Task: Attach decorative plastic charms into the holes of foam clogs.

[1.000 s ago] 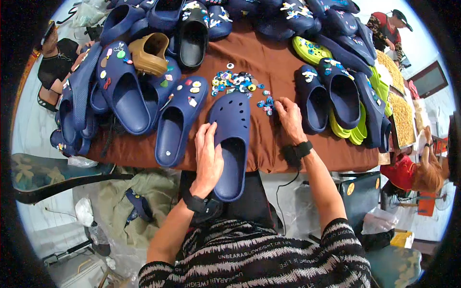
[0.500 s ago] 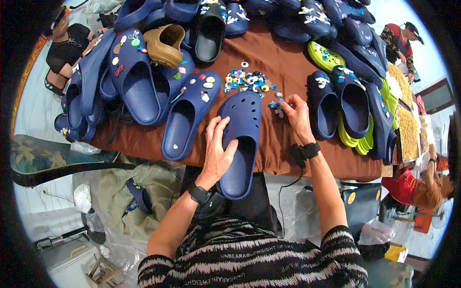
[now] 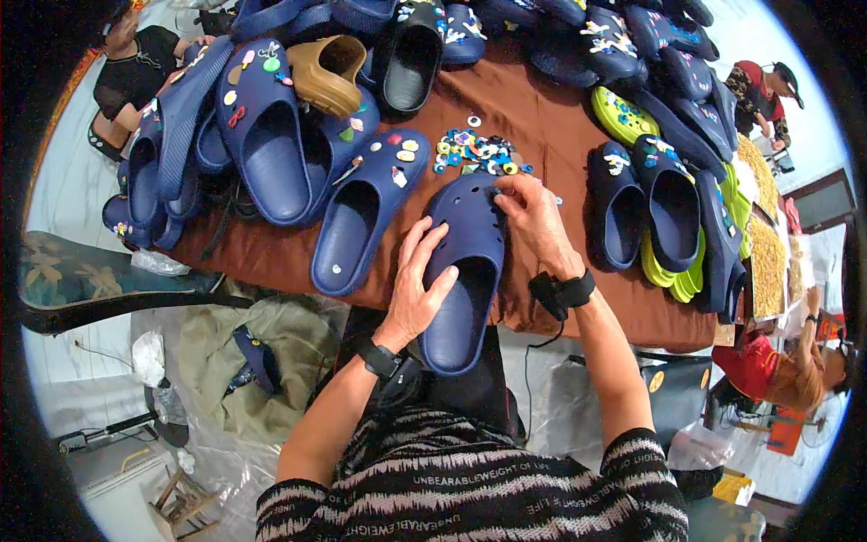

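Observation:
A navy blue clog (image 3: 468, 237) with holes in its upper hangs over the table's front edge, toe away from me. My left hand (image 3: 418, 294) grips it from the left, thumb over the opening and fingers along its side. At the clog's right toe side, my right hand (image 3: 540, 221) is closed in a pinch; a small blue shoe charm shows in part at the fingertips, mostly hidden by them. Just beyond the toe lies a pile of colourful shoe charms (image 3: 477, 154). To the left rests a navy clog with charms (image 3: 348, 230).
A brown cloth covers the table (image 3: 587, 303). Many navy clogs crowd its left and far sides, with a tan clog (image 3: 330, 77) and a black clog (image 3: 411, 63) among them. Lime green clogs (image 3: 623, 113) sit at right. Other people are at both sides.
My right hand has moved left from the loose blue charms to the clog's toe. My left hand keeps its hold on the clog, and the view has shifted slightly.

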Demonstrator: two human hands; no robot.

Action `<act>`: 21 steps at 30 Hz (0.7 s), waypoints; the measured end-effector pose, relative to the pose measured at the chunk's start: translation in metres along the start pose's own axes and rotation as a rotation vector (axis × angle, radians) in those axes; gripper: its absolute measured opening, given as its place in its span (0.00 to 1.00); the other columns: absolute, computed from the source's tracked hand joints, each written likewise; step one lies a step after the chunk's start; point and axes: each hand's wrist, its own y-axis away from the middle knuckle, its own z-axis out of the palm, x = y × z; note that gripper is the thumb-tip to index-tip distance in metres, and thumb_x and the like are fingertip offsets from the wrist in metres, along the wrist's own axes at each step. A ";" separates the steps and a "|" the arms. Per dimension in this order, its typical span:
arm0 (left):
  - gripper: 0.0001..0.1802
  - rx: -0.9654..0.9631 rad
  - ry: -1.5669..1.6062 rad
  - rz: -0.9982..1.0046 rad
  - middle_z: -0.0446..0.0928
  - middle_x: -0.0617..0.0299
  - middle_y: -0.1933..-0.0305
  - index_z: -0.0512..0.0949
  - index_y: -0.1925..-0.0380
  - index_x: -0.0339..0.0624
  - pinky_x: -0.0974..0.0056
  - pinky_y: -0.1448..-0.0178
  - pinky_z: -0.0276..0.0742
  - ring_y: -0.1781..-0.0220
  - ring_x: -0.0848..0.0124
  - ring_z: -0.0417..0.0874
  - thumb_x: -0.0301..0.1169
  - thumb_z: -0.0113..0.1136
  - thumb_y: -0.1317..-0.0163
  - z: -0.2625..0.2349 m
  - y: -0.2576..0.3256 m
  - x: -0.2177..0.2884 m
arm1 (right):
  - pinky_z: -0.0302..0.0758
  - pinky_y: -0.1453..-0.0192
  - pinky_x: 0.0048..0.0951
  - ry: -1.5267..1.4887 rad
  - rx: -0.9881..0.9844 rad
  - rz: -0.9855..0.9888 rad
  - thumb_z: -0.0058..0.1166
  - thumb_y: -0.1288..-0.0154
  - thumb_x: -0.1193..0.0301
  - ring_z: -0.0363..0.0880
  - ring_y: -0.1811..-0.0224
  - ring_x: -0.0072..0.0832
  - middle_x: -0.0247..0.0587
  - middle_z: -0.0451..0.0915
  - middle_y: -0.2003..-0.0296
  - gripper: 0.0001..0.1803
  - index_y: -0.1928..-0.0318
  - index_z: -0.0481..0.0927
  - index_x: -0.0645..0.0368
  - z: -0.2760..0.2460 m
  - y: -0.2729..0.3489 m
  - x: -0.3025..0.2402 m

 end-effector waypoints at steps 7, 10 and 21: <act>0.32 0.050 0.004 0.021 0.60 0.46 0.24 0.70 0.33 0.40 0.51 0.20 0.54 0.22 0.49 0.60 0.35 0.61 0.37 0.002 0.000 -0.001 | 0.78 0.52 0.43 0.101 0.001 -0.047 0.63 0.38 0.75 0.83 0.57 0.49 0.51 0.82 0.61 0.09 0.57 0.83 0.62 -0.003 -0.001 0.012; 0.32 0.051 -0.007 0.014 0.60 0.46 0.24 0.70 0.33 0.40 0.51 0.20 0.55 0.22 0.49 0.60 0.35 0.62 0.37 0.002 0.000 -0.001 | 0.78 0.53 0.44 0.170 -0.056 -0.096 0.61 0.36 0.73 0.82 0.57 0.50 0.49 0.82 0.61 0.08 0.57 0.83 0.60 -0.003 -0.001 0.009; 0.33 0.039 -0.019 -0.003 0.60 0.46 0.24 0.69 0.32 0.38 0.52 0.19 0.51 0.21 0.51 0.59 0.40 0.60 0.35 0.003 0.000 -0.001 | 0.79 0.55 0.47 0.392 -0.213 -0.147 0.53 0.37 0.78 0.82 0.56 0.51 0.49 0.80 0.61 0.11 0.55 0.83 0.59 -0.015 0.002 -0.009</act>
